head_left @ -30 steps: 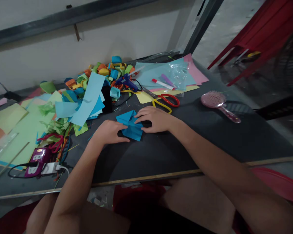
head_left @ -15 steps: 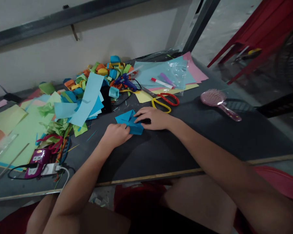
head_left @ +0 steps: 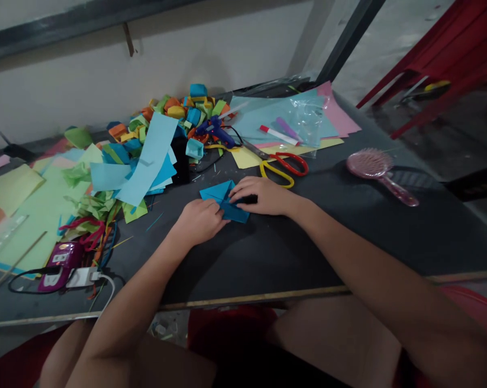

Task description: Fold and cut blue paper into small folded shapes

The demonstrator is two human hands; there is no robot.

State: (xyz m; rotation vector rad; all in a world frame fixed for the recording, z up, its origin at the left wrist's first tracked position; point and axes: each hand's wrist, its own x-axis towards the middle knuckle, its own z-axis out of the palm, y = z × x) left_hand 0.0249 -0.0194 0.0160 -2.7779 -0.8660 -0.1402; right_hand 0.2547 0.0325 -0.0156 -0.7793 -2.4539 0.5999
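Note:
A blue sheet of folded paper (head_left: 235,212) lies on the dark table in front of me, with crease lines and a flap showing. My left hand (head_left: 200,220) is closed on its left side, the fingers curled over the edge. From the right, my right hand (head_left: 267,195) rests its fingertips on the paper, fingers stretched out and a little apart. Just behind my right hand lie scissors (head_left: 286,164) with one red and one yellow handle. Fingers cover part of the paper's middle.
Behind are a heap of small folded paper pieces (head_left: 176,112), a blue glue gun (head_left: 217,131) and light blue strips (head_left: 150,156). A pink hairbrush (head_left: 370,163) lies to the right. At left are a purple device (head_left: 63,264), cables and paper sheets (head_left: 36,215).
The view has shifted slightly, so most things sit a little further right. My left hand has moved further over the paper's near edge; the right stays on it.

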